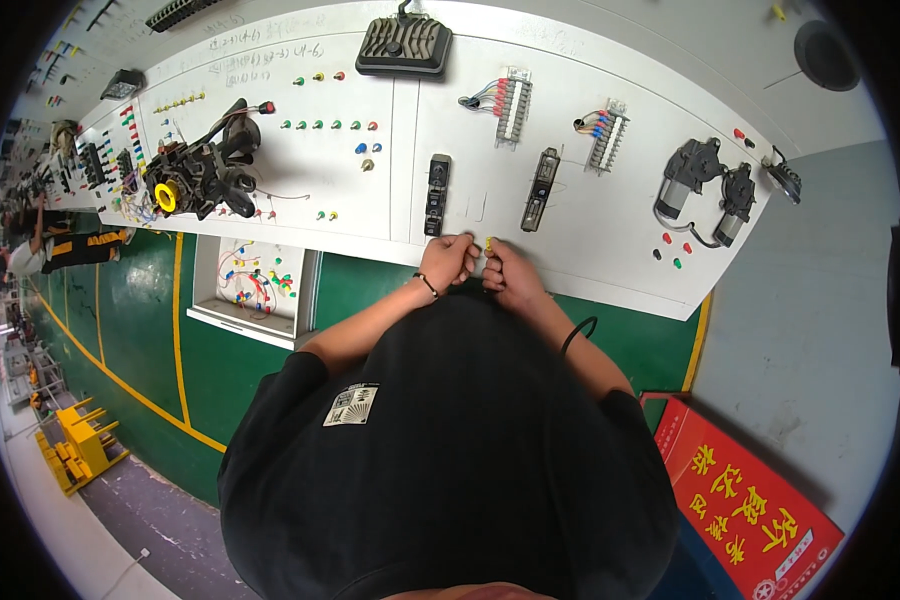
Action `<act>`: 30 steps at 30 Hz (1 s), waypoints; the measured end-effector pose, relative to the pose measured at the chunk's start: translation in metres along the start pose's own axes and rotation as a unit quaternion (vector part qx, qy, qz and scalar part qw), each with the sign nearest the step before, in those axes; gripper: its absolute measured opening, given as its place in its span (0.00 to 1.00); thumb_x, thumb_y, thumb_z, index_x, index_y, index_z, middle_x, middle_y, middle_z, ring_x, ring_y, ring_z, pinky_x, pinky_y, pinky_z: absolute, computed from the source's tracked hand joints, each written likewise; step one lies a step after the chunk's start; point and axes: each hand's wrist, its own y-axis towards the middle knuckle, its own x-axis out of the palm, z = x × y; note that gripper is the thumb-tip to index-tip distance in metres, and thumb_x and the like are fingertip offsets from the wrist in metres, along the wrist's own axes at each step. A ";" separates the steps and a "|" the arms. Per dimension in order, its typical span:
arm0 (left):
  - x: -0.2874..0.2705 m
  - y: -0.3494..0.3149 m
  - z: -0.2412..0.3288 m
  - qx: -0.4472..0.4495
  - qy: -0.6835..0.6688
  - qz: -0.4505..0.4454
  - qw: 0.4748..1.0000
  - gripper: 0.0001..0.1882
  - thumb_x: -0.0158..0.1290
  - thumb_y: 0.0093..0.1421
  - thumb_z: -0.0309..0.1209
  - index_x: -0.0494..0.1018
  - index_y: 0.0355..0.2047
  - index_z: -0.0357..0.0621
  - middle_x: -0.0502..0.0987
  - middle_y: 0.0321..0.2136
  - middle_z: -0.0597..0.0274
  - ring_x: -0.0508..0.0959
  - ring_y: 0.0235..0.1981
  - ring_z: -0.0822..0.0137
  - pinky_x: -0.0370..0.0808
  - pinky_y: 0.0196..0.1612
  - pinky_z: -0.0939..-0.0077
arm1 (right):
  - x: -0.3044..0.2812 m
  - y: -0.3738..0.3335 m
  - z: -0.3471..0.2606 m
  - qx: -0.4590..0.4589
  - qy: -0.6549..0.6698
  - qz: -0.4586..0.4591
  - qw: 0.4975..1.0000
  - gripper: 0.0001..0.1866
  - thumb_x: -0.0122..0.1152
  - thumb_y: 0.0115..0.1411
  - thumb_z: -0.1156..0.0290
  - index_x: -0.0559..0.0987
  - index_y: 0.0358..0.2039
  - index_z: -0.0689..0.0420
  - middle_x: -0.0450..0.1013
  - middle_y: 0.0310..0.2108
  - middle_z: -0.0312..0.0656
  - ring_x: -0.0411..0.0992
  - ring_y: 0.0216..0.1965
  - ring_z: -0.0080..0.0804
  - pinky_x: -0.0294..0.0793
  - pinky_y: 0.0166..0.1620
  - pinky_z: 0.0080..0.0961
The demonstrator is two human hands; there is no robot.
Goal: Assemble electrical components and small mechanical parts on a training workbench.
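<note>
Close together at the near edge of the white panel (pixel 365 215), both of my hands have their fingers bent in. My right hand (pixel 513 275) pinches a small yellow plug (pixel 489 243), its tip showing above the fingers. Beside it, my left hand (pixel 450 262) is closed, and whatever its fingers hold is hidden. A dark bit shows below the right fingers; I cannot make out what it is. Just beyond my left hand lies a long black switch block (pixel 437 195). Past my right hand is a second, grey and black switch block (pixel 540 190).
Two terminal strips (pixel 513 108) with coloured wires sit farther back, near a black finned unit (pixel 405 47). Motors (pixel 685 178) are at the right, a steering column assembly (pixel 205 165) at the left. An open drawer (pixel 245 325) of wires juts out. Another person (pixel 65 250) stands far left.
</note>
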 end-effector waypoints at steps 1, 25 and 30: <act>0.000 0.000 -0.001 -0.014 -0.009 -0.003 1.000 0.19 0.48 0.69 0.41 0.73 0.26 0.39 0.72 0.14 0.63 0.66 0.09 0.73 0.58 0.12 0.79 | 0.001 0.000 0.001 -0.007 -0.006 0.004 1.000 0.14 0.56 0.68 0.61 0.68 0.31 0.56 0.56 0.19 0.29 0.54 0.16 0.19 0.51 0.18 0.17; -0.017 0.008 -0.003 -0.080 -0.104 -0.068 0.989 0.19 0.50 0.69 0.43 0.74 0.31 0.38 0.70 0.15 0.65 0.63 0.11 0.74 0.58 0.15 0.78 | 0.014 -0.002 0.004 -0.017 0.011 0.027 0.999 0.13 0.54 0.68 0.59 0.71 0.34 0.56 0.55 0.17 0.27 0.52 0.16 0.18 0.51 0.19 0.18; -0.017 0.008 -0.003 -0.043 -0.101 -0.075 0.991 0.17 0.54 0.67 0.42 0.75 0.31 0.39 0.70 0.17 0.66 0.65 0.13 0.75 0.59 0.16 0.80 | 0.010 0.002 0.007 -0.023 0.049 0.000 0.999 0.12 0.51 0.69 0.61 0.72 0.38 0.57 0.55 0.18 0.27 0.52 0.16 0.19 0.52 0.20 0.19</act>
